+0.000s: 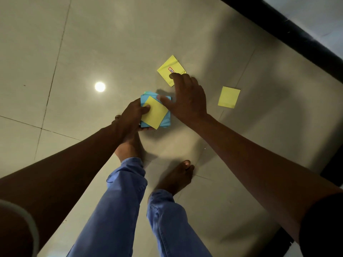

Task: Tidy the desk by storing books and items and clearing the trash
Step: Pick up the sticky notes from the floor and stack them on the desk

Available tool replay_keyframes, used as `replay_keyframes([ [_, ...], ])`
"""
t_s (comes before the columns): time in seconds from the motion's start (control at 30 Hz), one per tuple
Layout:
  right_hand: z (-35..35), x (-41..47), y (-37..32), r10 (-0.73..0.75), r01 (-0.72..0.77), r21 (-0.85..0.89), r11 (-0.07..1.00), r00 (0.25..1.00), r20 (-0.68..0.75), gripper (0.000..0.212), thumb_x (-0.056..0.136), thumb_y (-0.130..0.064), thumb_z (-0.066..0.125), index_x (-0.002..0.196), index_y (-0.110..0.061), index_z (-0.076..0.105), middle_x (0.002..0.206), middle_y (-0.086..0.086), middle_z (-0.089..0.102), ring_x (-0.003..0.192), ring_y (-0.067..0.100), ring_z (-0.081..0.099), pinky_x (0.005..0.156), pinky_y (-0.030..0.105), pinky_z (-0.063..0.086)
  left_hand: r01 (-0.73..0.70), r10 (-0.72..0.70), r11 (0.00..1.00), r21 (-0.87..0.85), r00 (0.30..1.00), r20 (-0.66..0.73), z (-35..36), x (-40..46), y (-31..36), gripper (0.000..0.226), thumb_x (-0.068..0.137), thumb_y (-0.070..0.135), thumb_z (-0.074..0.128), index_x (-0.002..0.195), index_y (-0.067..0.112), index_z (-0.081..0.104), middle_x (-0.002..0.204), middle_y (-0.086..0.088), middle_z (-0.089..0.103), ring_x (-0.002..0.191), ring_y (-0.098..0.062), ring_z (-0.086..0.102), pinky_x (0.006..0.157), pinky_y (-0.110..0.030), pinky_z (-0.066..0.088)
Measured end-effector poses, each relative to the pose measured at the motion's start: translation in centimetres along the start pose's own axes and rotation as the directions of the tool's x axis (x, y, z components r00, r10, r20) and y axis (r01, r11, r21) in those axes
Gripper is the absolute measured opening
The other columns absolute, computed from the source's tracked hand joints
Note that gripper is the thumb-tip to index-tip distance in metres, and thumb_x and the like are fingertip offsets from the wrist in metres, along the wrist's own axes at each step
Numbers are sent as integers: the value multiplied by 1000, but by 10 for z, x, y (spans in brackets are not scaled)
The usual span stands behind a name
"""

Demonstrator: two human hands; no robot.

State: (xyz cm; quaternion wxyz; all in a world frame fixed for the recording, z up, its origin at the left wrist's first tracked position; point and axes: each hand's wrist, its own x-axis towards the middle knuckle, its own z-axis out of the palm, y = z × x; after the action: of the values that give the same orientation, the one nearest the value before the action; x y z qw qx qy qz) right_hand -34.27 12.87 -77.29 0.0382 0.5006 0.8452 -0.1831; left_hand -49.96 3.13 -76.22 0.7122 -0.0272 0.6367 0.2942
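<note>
I look down at a tiled floor. My left hand grips a small stack of paper notes, blue ones with a yellow one on top, the thumb pressing on the yellow sheet. My right hand reaches out over the floor with its fingers spread; the fingertips touch a yellow note with a red-framed mark lying on the tiles. Another plain yellow note lies flat to the right, apart from both hands.
My bare feet and blue trouser legs stand just below the hands. A dark skirting strip runs along the wall at the upper right. A lamp's reflection shines on the tiles at the left.
</note>
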Motion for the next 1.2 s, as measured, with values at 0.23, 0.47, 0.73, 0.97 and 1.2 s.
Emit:
replay_keyframes([
  [0.23,12,55,25,248,-267,66,961,944,217,54,92,-37,68,136,-11,51,134,13,53,124,34,50,93,44,49,-4,3,1000,-18,999,-49,-18,6,1,29,105,21,52,133,25,54,121,-5,64,109,-30,64,92,-56,56],
  [0.47,30,93,15,452,-461,-34,887,850,272,80,83,-51,77,142,-15,36,139,12,47,128,33,49,96,45,46,-42,41,999,-31,999,-29,-37,11,8,24,99,25,61,123,31,60,117,-3,66,105,-27,66,88,-55,57],
  [0.73,40,99,20,537,-563,-5,827,786,308,87,69,-53,89,133,-13,44,138,13,46,129,32,47,99,46,46,15,-24,994,-108,996,-82,-37,17,8,24,105,20,52,128,28,55,120,-4,63,109,-28,64,75,-42,59],
  [0.97,36,84,27,474,-615,414,671,785,399,60,71,-25,90,107,-16,43,99,-7,56,97,21,61,81,31,49,50,-70,982,-180,992,-108,-37,20,1,37,106,19,49,143,23,50,130,-8,60,114,-31,62,75,-42,57],
  [1.2,5,50,27,262,-556,722,411,831,491,30,77,-8,86,90,-18,62,93,5,72,76,11,67,60,23,52,57,-87,980,-189,984,-155,-38,17,-4,32,105,19,47,136,26,51,124,-6,60,106,-27,63,69,-39,56],
])
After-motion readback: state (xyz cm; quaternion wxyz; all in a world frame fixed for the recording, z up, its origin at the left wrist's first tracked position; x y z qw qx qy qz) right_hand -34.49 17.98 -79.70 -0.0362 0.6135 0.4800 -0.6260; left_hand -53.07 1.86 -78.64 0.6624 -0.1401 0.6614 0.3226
